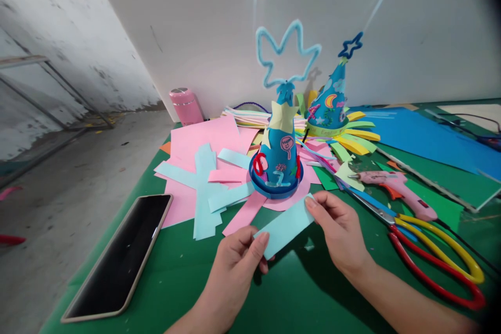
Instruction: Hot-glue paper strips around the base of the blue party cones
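Between my two hands stretches a light blue paper strip (287, 224), tilted up to the right above the green table. My left hand (245, 250) pinches its lower left end, thumb on top. At the upper right end, my right hand (334, 222) pinches it between thumb and fingers. Just beyond stands a blue paper cone hat (287, 148) with a dark blue brim and a light blue pipe-cleaner shape on top. Pink strips and more light blue strips (205, 188) lie left of the hat, some reaching under it.
A phone (121, 255) lies at the left edge. Scissors (426, 250) with red and yellow handles and a pink glue gun (395, 185) are at right. Behind stand a second cone hat (329, 99) with a dark star and a pink bottle (187, 107). Blue sheets (422, 138) lie at back right.
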Demonstrator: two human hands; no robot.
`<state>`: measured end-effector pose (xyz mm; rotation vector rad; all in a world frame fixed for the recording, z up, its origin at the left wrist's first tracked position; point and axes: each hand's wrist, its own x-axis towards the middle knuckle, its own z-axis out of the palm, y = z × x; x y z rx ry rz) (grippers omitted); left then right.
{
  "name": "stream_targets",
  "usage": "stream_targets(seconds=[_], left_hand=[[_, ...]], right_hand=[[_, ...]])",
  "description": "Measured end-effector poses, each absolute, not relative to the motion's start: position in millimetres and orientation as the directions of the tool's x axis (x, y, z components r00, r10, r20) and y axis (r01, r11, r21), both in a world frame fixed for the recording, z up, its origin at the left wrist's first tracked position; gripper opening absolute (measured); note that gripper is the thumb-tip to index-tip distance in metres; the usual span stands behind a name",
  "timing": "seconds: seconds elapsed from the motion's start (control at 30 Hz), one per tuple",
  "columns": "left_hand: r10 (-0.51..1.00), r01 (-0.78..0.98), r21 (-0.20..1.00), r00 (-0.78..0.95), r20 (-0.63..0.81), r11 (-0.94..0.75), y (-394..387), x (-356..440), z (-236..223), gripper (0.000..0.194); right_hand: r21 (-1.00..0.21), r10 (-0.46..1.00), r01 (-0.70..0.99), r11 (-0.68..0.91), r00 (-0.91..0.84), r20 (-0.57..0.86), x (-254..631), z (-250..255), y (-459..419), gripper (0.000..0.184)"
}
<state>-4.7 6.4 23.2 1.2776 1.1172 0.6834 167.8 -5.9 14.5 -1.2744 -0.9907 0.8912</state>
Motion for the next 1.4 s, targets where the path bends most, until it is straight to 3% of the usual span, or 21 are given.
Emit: stream_targets(seconds=[0.37,0.67,0.83,0.97,1.2,1.4], left_hand=[[0.931,0.178,0.976,0.32,-0.179,0.126,5.0,-6.2,23.2,0.037],[0.903,0.014,0.967,0.353,-0.243,0.255,5.0,-7.2,13.7,0.026],[0.913,-0.002,0.964,0.321,-0.251,0.266,4.9,-7.1,14.0,0.033],[0.881,-0.072,0.936,0.368,-0.297,0.345,4.8,-4.4,18.4,0.023],[0.835,0.071,0.931,0.421,-0.354,0.359,5.1,-2.4,17.3,0.028],[0.823,0.017,0.936,0.47,-0.318,0.352,2.9,-2.5,19.2,0.027]], right_hand=[[-0.993,0.93,-0.002,0.118,0.351,0.11,167.6,10.9,-6.3,0.021],[-0.994,0.936,-0.033,0.102,0.341,0.084,167.4,9.8,-6.5,0.022],[-0.993,0.932,-0.016,0.12,0.346,0.107,168.1,9.7,-7.1,0.022],[-0.991,0.918,-0.003,0.131,0.377,0.12,170.0,8.5,-6.1,0.021],[-0.991,0.909,-0.029,0.129,0.403,0.106,173.3,6.2,-5.8,0.02],[-0.99,0.91,-0.037,0.134,0.4,0.108,176.3,4.7,-4.7,0.018]])
